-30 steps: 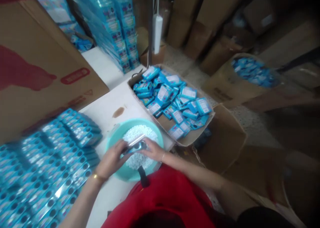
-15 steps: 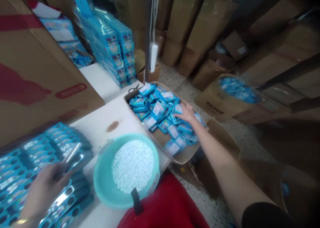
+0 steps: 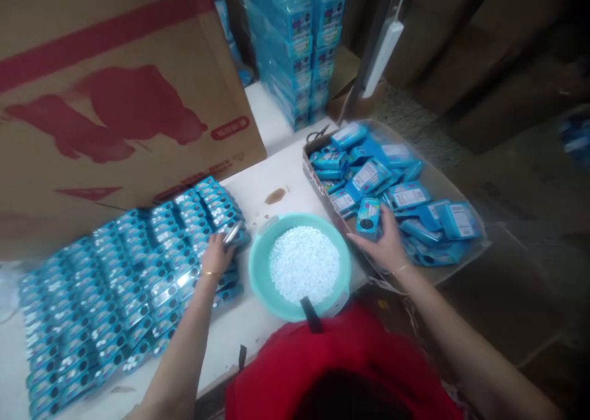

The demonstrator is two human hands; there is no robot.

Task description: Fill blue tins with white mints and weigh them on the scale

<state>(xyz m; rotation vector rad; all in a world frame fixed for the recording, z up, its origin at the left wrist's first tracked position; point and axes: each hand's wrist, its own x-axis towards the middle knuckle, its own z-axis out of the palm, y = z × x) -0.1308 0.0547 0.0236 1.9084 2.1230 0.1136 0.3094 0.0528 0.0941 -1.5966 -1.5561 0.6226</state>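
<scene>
My left hand (image 3: 216,257) rests closed on a blue blister pack (image 3: 233,232) at the right edge of the rows of blue packs (image 3: 115,285) laid out on the white table (image 3: 271,180). My right hand (image 3: 385,245) grips another blue pack (image 3: 368,216) upright at the near edge of the cardboard box (image 3: 442,180) full of loose blue packs. Between the hands stands a teal bowl (image 3: 262,272) of small white beads (image 3: 304,263).
A large brown carton with red print (image 3: 115,100) stands at the back left. A stack of blue boxes (image 3: 299,39) rises behind the table, with a white power strip (image 3: 382,51) hanging beside it. More brown cartons (image 3: 483,51) line the floor at the right. Scissors (image 3: 318,134) lie by the box.
My left hand has set its pack onto the rows at the left. My right hand reached into the box and came back to its near edge holding a pack. The view has swung left.
</scene>
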